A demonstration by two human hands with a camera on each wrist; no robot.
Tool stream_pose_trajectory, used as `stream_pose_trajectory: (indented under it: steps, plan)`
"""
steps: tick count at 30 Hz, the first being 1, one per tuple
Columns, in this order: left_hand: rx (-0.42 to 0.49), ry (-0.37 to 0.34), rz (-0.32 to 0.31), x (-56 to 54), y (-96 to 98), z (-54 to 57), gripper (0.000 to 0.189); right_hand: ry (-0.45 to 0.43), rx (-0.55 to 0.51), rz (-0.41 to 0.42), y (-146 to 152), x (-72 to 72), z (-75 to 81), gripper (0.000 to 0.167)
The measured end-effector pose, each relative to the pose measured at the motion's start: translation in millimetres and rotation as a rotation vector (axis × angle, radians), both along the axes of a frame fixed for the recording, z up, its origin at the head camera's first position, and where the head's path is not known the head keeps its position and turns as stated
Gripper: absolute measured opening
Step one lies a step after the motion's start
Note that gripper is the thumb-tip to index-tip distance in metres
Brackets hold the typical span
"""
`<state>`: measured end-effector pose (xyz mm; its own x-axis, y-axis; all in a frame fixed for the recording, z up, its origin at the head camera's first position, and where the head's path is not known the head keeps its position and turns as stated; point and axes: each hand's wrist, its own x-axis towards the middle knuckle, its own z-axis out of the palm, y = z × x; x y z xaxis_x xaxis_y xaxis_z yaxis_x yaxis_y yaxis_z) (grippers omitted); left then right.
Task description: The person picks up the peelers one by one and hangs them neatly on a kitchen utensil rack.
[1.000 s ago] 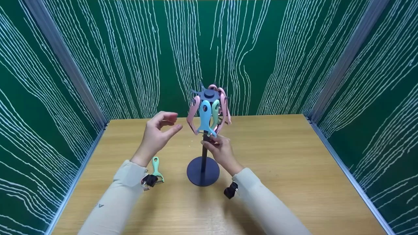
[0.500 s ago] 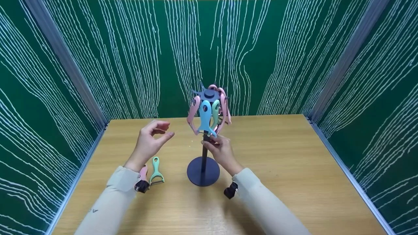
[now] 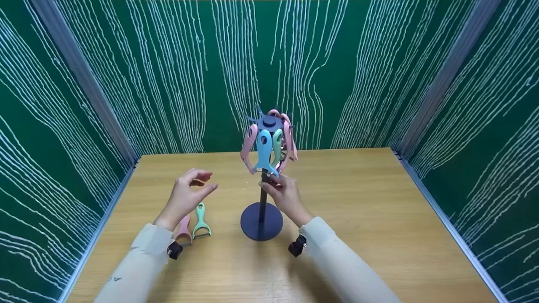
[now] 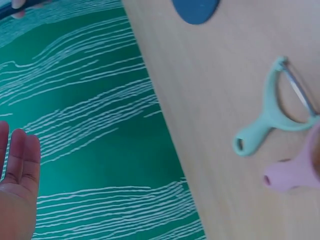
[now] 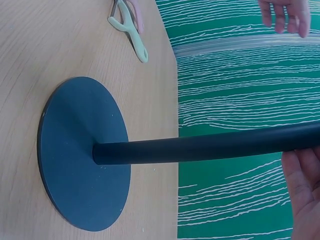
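Note:
A dark rotating-style stand point(image 3: 262, 221) rises from a round base and bears several hanging peelers at its hooked top. Facing me are a blue peeler point(image 3: 264, 151), a pink peeler point(image 3: 248, 147) and a green peeler point(image 3: 277, 147); more pink ones hang behind. My right hand point(image 3: 285, 194) holds the stand's pole point(image 5: 215, 146) just under the peelers. Left of the stand, my left hand point(image 3: 185, 195) hovers with nothing in it, fingers bent and thumb apart. Below it on the table lie a mint-green peeler point(image 3: 201, 221) and a pink peeler point(image 3: 183, 231), partly behind the wrist.
The wooden table point(image 3: 358, 223) is bounded by green walls point(image 3: 269, 63) with wavy white lines at the back and sides. Metal frame posts stand in the far corners. Small dark cameras sit on both wrists.
My left hand has drawn back from the stand, down and left towards the two lying peelers. The pink one there has come into sight. My right hand stays at the pole.

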<state>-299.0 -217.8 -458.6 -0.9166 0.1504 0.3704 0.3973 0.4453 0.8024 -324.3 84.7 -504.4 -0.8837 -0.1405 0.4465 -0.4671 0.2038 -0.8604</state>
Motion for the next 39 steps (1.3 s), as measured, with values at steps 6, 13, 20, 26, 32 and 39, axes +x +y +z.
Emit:
stream_pose_trajectory:
  steps: [6, 13, 20, 26, 32, 39]
  plan:
    - [-0.031, -0.046, 0.004, 2.4, -10.4, -16.2, 0.035, -0.019, 0.0, -0.003, 0, 0.8, 0.6, 0.016]
    - [-0.108, -0.114, 0.019, 9.2, -22.0, -30.7, 0.039, -0.031, -0.013, 0.001, 1, -0.1, 0.4, 0.018]
    - [-0.145, -0.198, 0.043, 14.9, -33.9, -48.1, 0.042, -0.011, -0.002, 0.013, 1, 1.0, 0.8, 0.017]
    - [-0.18, -0.202, 0.045, 17.6, -43.5, -62.0, 0.04, -0.011, -0.003, 0.005, 1, 1.4, 2.1, 0.017]
    - [-0.218, -0.199, 0.075, 19.2, -54.3, -73.7, 0.037, 0.008, 0.003, -0.002, 1, 0.9, 2.3, 0.015]
    - [-0.249, -0.196, 0.096, 22.3, -64.4, -84.2, 0.036, -0.007, 0.006, 0.006, 1, 1.6, 2.2, 0.017]
